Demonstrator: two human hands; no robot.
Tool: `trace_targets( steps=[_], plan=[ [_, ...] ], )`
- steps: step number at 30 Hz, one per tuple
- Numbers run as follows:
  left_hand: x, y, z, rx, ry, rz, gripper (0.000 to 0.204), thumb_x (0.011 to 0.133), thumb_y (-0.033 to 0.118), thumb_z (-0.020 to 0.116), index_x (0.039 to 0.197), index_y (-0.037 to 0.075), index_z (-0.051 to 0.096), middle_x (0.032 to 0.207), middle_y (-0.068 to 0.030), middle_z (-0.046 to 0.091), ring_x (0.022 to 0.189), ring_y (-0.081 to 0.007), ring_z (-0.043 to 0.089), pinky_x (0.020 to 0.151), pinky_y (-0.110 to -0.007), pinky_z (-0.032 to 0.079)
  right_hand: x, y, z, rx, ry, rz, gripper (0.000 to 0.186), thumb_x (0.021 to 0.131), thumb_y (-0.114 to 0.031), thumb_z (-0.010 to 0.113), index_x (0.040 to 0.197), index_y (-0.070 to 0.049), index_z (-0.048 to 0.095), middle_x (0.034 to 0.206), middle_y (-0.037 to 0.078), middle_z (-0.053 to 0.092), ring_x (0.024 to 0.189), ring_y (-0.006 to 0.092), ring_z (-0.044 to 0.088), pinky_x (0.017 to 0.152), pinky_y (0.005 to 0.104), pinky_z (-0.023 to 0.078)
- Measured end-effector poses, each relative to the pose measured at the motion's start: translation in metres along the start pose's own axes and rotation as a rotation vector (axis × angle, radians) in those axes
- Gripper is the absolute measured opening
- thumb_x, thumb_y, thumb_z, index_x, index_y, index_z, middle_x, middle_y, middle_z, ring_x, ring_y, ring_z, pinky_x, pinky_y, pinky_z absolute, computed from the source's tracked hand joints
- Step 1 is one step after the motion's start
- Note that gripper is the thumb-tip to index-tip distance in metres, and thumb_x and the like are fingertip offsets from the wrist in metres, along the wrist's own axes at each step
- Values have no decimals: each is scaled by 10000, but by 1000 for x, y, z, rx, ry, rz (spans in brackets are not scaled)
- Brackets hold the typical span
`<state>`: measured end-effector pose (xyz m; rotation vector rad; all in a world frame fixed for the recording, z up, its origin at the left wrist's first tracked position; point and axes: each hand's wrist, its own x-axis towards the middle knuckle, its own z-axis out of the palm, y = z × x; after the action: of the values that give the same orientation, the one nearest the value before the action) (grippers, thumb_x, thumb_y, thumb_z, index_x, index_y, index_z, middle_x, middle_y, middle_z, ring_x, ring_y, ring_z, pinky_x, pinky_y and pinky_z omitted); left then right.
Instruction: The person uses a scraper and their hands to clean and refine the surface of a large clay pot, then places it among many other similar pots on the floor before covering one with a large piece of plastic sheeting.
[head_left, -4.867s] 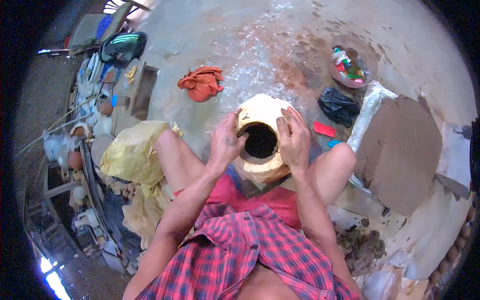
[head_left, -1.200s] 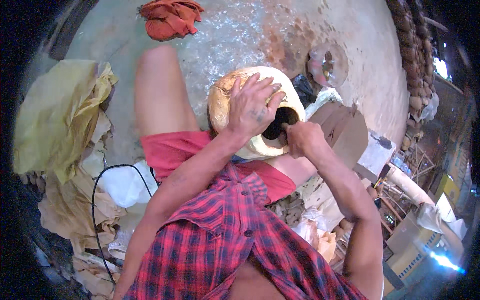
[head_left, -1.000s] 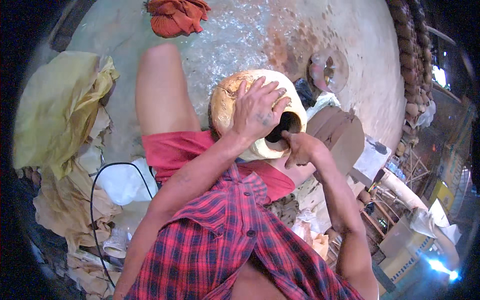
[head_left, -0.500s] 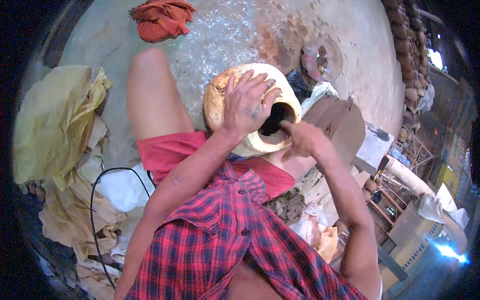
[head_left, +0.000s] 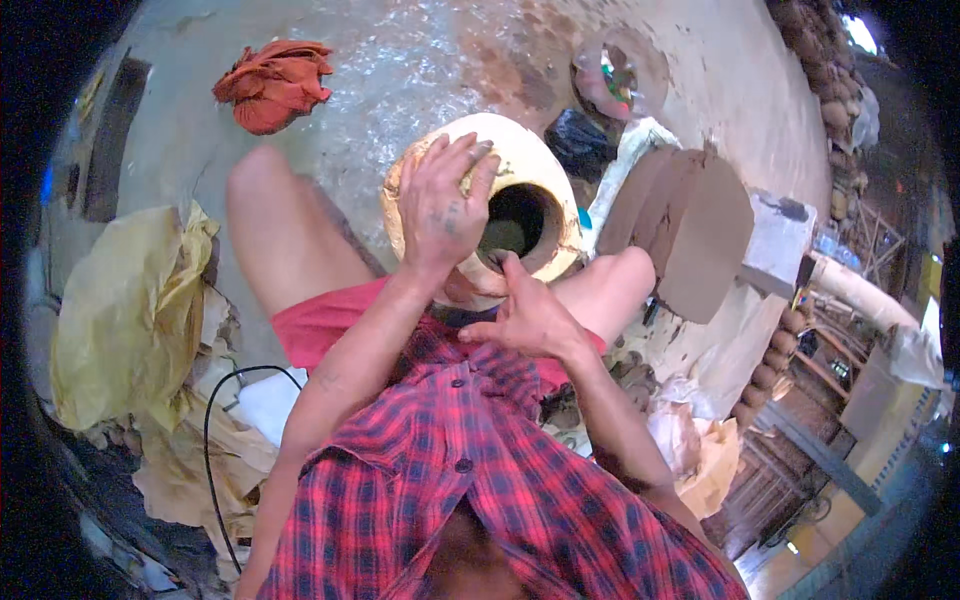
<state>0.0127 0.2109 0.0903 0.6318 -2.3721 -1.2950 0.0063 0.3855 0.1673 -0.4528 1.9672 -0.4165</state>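
A rounded cream-and-tan clay pot (head_left: pixel 543 158) with brown patches rests tilted between my legs, its dark round mouth facing me. My left hand (head_left: pixel 440 205) lies over the pot's upper left side, fingers stretched along the curved wall and thumb apart from them. At the near rim is my right hand (head_left: pixel 530 315). One of its digits reaches up to the edge of the mouth, while another extends left below the rim. Its fingers are spread, and I see nothing held in them. The inside of the pot is mostly in shadow.
Right of my knee stands a large brown clay block (head_left: pixel 700 230) beside a pale grey block (head_left: pixel 780 240). A dark plastic bag (head_left: pixel 580 143) and a clear round basin (head_left: pixel 620 78) lie beyond. A reddish cloth (head_left: pixel 273 85) sits far left, with yellowish sheeting (head_left: pixel 130 310) nearer.
My right hand has moved left and nearer to me, from the mouth's right side to its near rim. My left hand stays on the pot. The view has shifted.
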Motion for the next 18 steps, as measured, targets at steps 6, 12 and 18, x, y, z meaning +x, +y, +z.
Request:
trace_targets(
  steps=[6, 12, 18],
  plan=[
    [25, 15, -9, 25, -79, 41, 348, 1035, 323, 651, 1169, 14, 738, 1243, -193, 733, 1184, -405, 685, 1015, -474, 525, -8, -6, -65, -297, 93, 79, 1243, 696, -506, 951, 1605, 46, 306, 1046, 320, 726, 1048, 491, 716, 851, 541, 591],
    [54, 21, 3, 5, -250, -48, 383, 1037, 392, 651, 1056, 19, 734, 1092, -215, 724, 993, -437, 700, 861, -507, 540, -4, 12, -76, -595, 19, 65, 1007, 713, -414, 956, 1541, -94, 481, 1084, 214, 773, 1012, 426, 758, 868, 521, 626],
    [46, 12, 4, 70, -302, -121, 333, 1055, 322, 614, 1110, 16, 733, 1113, -213, 727, 1030, -427, 709, 902, -485, 553, -15, 0, -26, -17, -10, 139, 1045, 734, -380, 955, 1542, 16, 423, 1108, 284, 747, 1037, 455, 745, 897, 526, 612]
  ],
)
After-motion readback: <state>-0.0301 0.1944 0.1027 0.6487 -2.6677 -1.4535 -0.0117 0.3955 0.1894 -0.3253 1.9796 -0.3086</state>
